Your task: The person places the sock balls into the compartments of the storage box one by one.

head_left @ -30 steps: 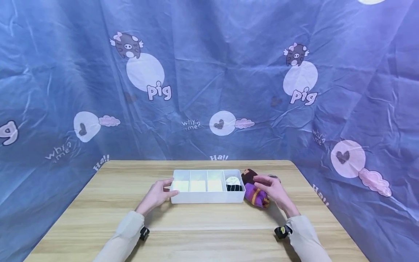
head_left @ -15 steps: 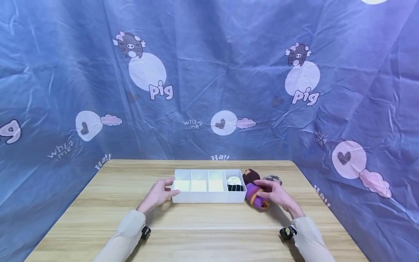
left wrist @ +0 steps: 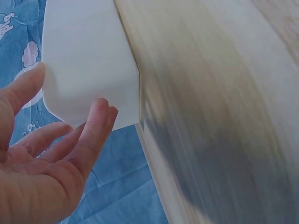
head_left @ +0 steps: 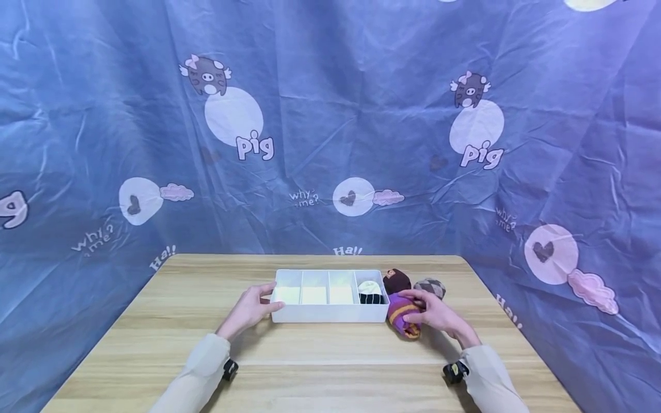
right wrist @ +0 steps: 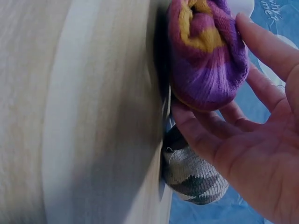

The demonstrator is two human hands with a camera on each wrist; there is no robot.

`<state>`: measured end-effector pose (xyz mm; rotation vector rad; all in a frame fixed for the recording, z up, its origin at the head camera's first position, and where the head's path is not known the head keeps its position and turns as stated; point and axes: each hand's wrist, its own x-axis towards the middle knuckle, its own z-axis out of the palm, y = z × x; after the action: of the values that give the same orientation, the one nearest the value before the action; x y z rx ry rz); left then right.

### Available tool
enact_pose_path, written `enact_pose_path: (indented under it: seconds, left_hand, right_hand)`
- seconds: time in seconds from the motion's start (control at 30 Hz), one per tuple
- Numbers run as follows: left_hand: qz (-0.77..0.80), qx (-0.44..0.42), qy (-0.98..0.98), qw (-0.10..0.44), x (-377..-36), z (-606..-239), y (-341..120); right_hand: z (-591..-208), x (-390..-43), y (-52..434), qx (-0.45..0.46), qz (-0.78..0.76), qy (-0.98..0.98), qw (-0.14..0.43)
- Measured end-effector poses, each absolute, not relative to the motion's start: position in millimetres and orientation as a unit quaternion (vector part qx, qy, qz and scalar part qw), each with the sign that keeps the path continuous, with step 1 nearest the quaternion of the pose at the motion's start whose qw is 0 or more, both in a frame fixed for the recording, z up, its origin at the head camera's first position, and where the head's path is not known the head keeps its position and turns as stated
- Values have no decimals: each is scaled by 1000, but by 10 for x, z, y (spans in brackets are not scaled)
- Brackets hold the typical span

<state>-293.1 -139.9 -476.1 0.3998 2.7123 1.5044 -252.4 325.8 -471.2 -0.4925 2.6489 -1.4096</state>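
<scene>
One wooden table (head_left: 155, 327) stands before crumpled blue cartoon-pig cloth (head_left: 330, 115).

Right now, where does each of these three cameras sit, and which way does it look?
Head: on the head, looking forward and down at the wooden table; both sleeved arms show.
Left wrist: looks past the left hand at the white plastic divided tray.
Right wrist: looks past the right hand at the purple-and-yellow rolled sock.
Head and right wrist views share the sock and the grey patterned rolled sock.
</scene>
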Motion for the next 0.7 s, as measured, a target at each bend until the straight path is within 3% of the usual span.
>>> enact_pose_path:
  seconds: [0.7]
  left_hand:
    - [477,117,871,14,-2939,-4738,-1397]
  right_hand:
    - [-4755,-2508,3261,-176,-444,875,77]
